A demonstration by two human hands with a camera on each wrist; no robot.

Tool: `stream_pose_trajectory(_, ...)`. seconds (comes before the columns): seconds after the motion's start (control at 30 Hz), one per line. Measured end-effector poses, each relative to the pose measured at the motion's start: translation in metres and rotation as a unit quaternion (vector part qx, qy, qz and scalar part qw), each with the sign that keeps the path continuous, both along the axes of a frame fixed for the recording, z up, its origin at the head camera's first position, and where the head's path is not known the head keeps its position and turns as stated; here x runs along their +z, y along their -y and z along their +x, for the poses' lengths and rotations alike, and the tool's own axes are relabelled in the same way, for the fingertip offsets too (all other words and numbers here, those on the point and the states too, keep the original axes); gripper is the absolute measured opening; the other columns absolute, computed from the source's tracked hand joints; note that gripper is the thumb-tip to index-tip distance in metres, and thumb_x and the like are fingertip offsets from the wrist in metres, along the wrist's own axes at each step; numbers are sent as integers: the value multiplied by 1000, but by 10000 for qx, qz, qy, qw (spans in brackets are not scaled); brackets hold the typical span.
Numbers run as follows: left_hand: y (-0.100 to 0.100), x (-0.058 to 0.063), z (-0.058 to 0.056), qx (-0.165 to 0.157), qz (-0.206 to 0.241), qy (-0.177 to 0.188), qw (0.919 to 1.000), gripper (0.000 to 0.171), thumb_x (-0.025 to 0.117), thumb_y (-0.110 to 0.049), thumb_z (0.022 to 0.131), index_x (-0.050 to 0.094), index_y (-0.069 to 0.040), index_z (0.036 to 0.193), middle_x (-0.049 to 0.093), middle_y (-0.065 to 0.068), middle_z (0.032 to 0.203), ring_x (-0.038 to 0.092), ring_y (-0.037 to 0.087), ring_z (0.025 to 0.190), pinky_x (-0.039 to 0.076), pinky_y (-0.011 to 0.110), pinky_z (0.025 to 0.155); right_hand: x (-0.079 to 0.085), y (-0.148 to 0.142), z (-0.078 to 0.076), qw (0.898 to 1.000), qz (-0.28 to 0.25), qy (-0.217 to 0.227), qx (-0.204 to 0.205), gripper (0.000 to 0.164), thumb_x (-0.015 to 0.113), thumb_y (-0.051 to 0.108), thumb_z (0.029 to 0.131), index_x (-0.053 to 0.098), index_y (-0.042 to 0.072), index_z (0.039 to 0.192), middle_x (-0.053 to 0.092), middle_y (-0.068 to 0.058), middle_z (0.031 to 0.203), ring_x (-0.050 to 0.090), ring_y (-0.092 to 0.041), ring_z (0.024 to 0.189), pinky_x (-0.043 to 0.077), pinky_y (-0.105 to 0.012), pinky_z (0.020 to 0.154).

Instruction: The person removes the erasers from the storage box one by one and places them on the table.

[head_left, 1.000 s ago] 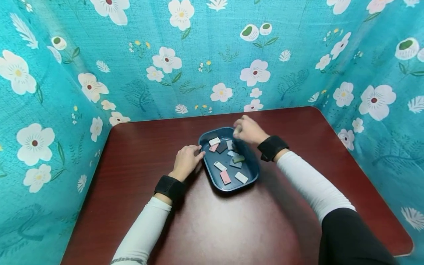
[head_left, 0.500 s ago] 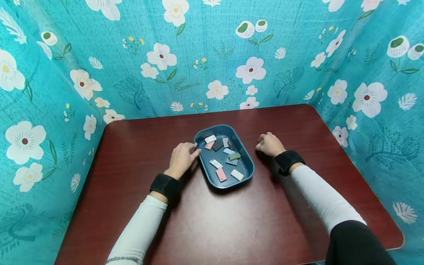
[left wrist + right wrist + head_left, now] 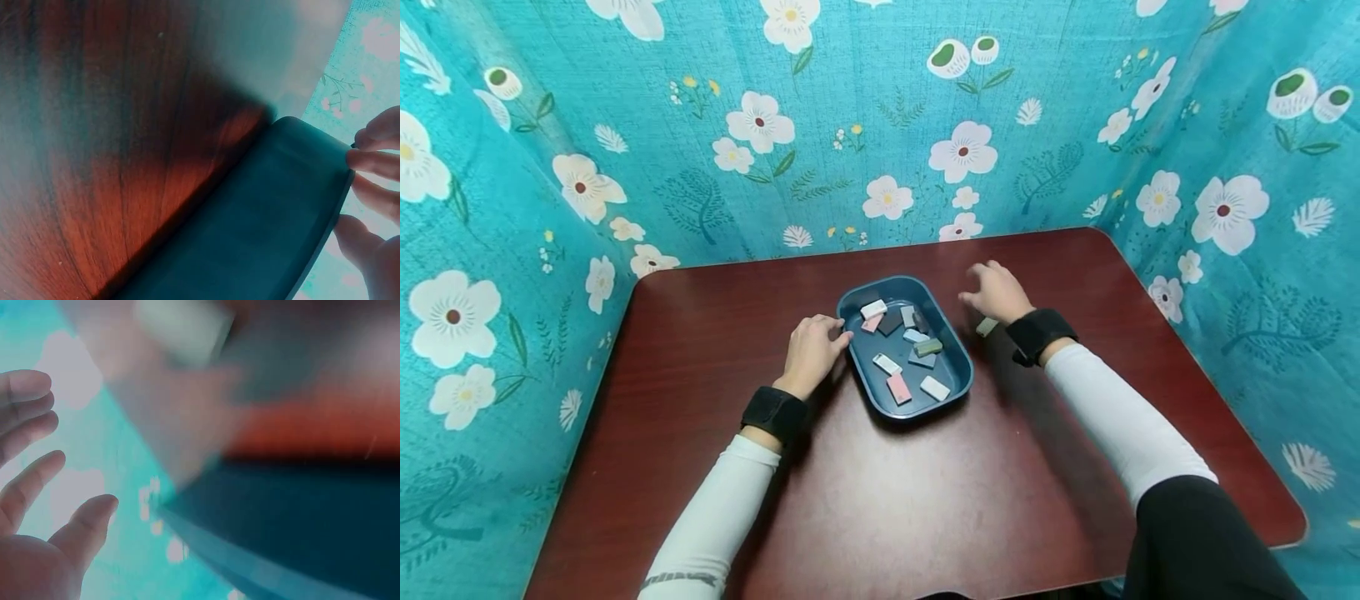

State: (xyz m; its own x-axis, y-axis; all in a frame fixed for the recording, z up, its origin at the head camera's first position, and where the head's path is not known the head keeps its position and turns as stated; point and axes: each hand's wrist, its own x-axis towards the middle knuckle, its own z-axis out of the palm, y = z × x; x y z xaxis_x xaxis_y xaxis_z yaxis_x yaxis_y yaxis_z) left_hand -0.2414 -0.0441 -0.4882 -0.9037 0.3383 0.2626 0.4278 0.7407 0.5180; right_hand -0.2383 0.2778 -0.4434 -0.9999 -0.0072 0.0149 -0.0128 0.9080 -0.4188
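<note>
A dark blue tray (image 3: pixel 958 392) holds several small rectangular blocks that look like erasers, among them a pink one (image 3: pixel 898 388), a white one (image 3: pixel 935 388), and a green one (image 3: pixel 928 347). My left hand (image 3: pixel 808 354) is at its left side, with thumb and fingertips touching the rim, as the left wrist view also shows. To the right of the tray, a pale green eraser-like block (image 3: pixel 987 327) lies on the table, partly under my right hand (image 3: pixel 1002 293). That hand is raised above it, fingers spread and holding nothing in the right wrist view.
The tray stands on a dark red-brown wooden table (image 3: pixel 715 333) with rounded corners. A turquoise flowered curtain (image 3: pixel 850 108) surrounds the table at the back and both sides.
My right hand moved from the tray's far right rim to the table on the right and let go of the pale green block there, then lifted. My left hand stays at the rim.
</note>
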Motion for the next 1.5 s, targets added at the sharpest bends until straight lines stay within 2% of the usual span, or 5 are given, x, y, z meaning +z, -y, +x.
stream_pose_trajectory(0.23, -4, 0, -4, 51, -59, 154, 9999, 32, 68, -27, 86, 69, -5, 110, 64, 12, 108, 53, 30, 104, 39, 46, 92, 20, 74, -30, 9972, 113, -6, 739, 41, 67, 26, 86, 58, 3, 118, 53, -14, 110, 51, -27, 99, 42, -40, 84)
stream_pose_trajectory(0.6, -44, -11, 10, -437, -99, 224, 9987, 30, 68, -27, 86, 70, -7, 108, 64, 8, 106, 54, 26, 99, 43, 41, 87, -53, 101, -21, 9921, 702, -40, 1039, 13, 61, 15, 89, 66, 2, 90, 55, -17, 91, 54, -26, 73, 46, -36, 67)
stream_pose_trajectory(0.93, -42, -7, 11, -546, -137, 368, 9977, 28, 70, -25, 84, 71, -5, 104, 63, 9, 104, 51, 26, 99, 41, 40, 87, -69, 107, -16, 9934, 720, -434, 782, 11, 57, 12, 91, 65, 4, 89, 52, -16, 90, 52, -23, 66, 47, -34, 64)
stream_pose_trajectory(1.2, -29, -2, 8, -486, -127, 425, 9978, 31, 69, -27, 85, 70, -5, 106, 62, 9, 107, 51, 27, 101, 41, 39, 87, -54, 114, -20, 9964, 293, -162, 783, 18, 68, 16, 84, 66, 4, 97, 51, -12, 95, 53, -24, 73, 47, -35, 68)
stream_pose_trajectory(1.5, -1, 10, -4, 69, -204, 443, 9988, 30, 71, -26, 83, 71, -5, 104, 63, 10, 105, 50, 27, 103, 40, 40, 89, 18, 87, -27, 9934, -42, -816, 800, 30, 69, 17, 81, 64, 2, 107, 52, -14, 101, 54, -28, 82, 46, -40, 74)
